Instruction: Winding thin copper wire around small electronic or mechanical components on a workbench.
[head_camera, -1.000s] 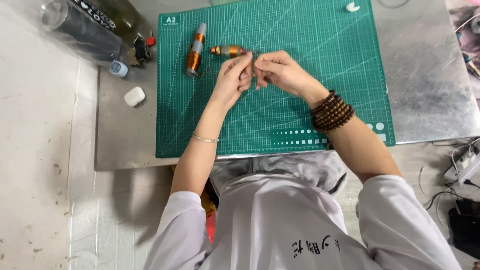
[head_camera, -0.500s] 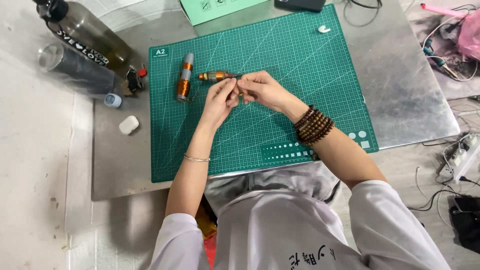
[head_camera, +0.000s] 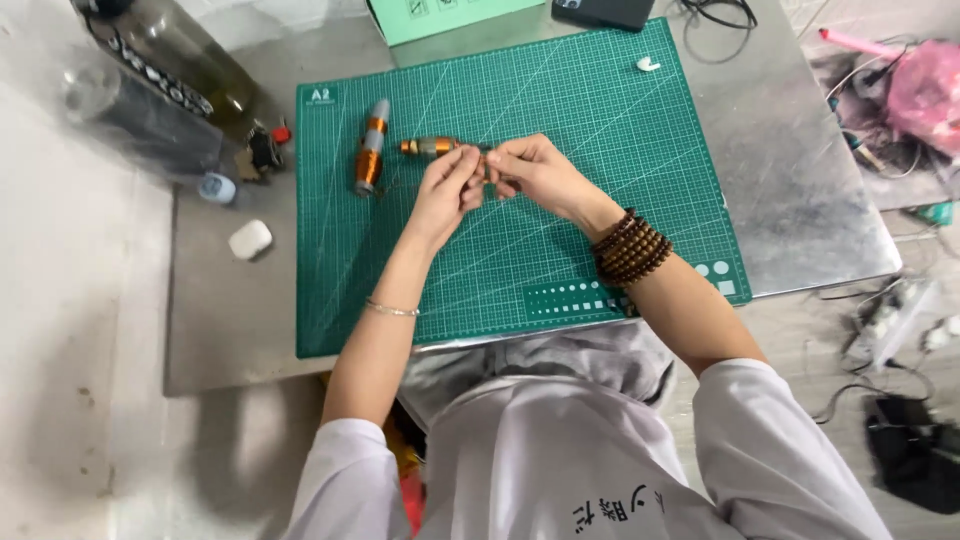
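A shiny metal tabletop (head_camera: 800, 190) fills most of the view. A big green mat (head_camera: 560, 240) lies on it. Two dark bottles (head_camera: 160, 80) lie at the top left corner, off the mat. A green box (head_camera: 450, 14) and a black phone (head_camera: 605, 12) sit at the top edge, and a pink bag (head_camera: 925, 85) is far to the right.

The left hand (head_camera: 445, 195) and the right hand (head_camera: 535, 172) meet over the middle of the mat, fingertips pinched close together. They seem to hold something tiny between them — too small to tell what. The right wrist has brown beads (head_camera: 630, 250) wound around it.

A short orange tool (head_camera: 430, 147) lies on the mat just above the left hand, its tip by the fingers. A longer orange tool (head_camera: 371, 147) lies to its left. A small white case (head_camera: 249, 239) sits on the tabletop, left of the mat — and a little white bit (head_camera: 648, 64) rests near the mat's top right corner.
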